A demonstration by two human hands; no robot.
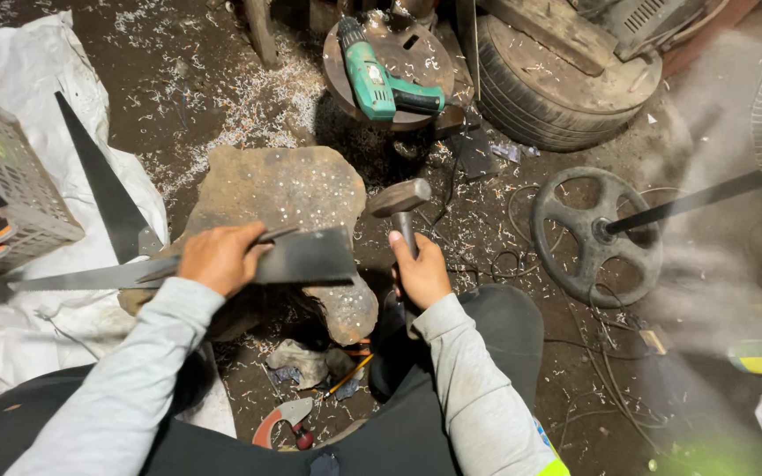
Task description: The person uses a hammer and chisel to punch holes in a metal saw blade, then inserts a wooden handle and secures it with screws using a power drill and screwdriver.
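Note:
My left hand (220,257) presses down on a long dark flat metal blade (306,257) that lies across a rusty, pitted iron block (280,189). A thin metal rod sticks out from under my fingers toward the right. My right hand (420,273) grips the handle of a hammer (399,199), whose steel head stands just right of the blade's wide end, above the block's edge. Both arms wear grey sleeves, and my dark trousers fill the bottom of the view.
A green power drill (379,81) rests on a round metal disc beyond the block. A tyre (550,97) lies at the back right and a fan's round wheel-like base (594,234) at the right. A second pointed blade (103,185) and a mesh crate (6,181) sit on white sacking at the left. Metal shavings cover the floor.

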